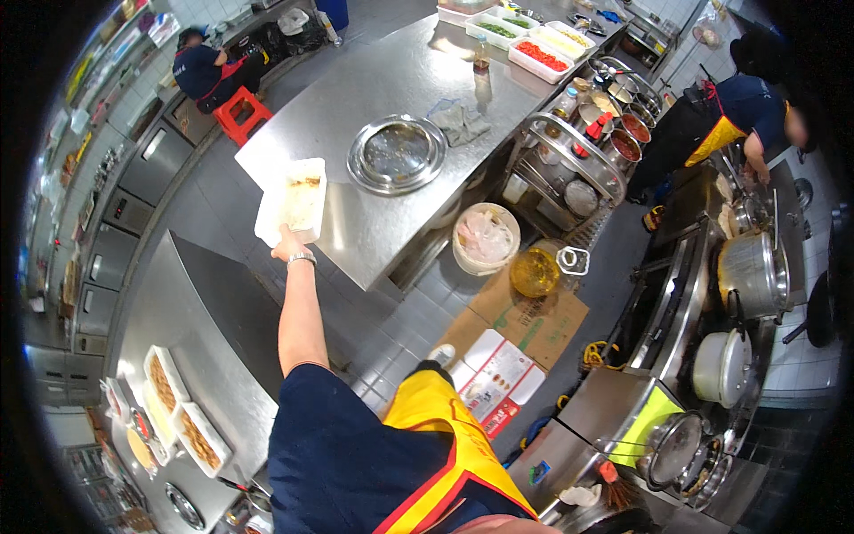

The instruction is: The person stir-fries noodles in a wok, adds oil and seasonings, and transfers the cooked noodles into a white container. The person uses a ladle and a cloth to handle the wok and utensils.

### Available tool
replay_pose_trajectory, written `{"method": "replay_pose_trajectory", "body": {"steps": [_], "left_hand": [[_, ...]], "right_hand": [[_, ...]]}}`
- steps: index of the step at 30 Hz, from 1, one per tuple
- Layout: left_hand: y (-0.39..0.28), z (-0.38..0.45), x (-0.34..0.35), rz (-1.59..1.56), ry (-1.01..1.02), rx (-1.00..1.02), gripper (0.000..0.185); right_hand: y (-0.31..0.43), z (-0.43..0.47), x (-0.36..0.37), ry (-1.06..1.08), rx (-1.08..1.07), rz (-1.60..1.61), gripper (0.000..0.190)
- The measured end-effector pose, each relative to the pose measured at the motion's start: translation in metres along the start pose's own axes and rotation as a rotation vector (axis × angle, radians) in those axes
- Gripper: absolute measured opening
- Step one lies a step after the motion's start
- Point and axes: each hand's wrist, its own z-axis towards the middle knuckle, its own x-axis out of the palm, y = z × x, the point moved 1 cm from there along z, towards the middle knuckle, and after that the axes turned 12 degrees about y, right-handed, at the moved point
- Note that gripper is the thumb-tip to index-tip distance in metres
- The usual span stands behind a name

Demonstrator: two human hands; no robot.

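Observation:
My left hand (pixel 289 245), with a metal-banded watch at the wrist, reaches out and grips the near end of a white plastic tray (pixel 293 213). Brown and pale food remains cling to the inside of the tray. It is at the corner of a stainless steel table (pixel 347 233); whether it rests on the steel or is held just above, I cannot tell. Right of it on that table lie a round steel dish (pixel 397 155) with wet residue and a crumpled grey cloth (pixel 460 122). My right hand is out of view.
White containers of chopped red vegetables (pixel 539 56) stand at the table's far end. A bucket (pixel 487 239) and a jug of yellow oil (pixel 536 270) sit near flattened cardboard (pixel 534 327). One person (pixel 207 70) is far left; another (pixel 740 113) works by the stove. Food trays (pixel 200 440) lie left.

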Motion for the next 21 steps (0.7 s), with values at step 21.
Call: {"method": "replay_pose_trajectory", "body": {"steps": [21], "left_hand": [[0.133,-0.411,-0.177,1.064,2.001,-0.683,0.013]], "right_hand": [[-0.265,-0.13,-0.196,-0.623,0.697,0.214,0.059]]}}
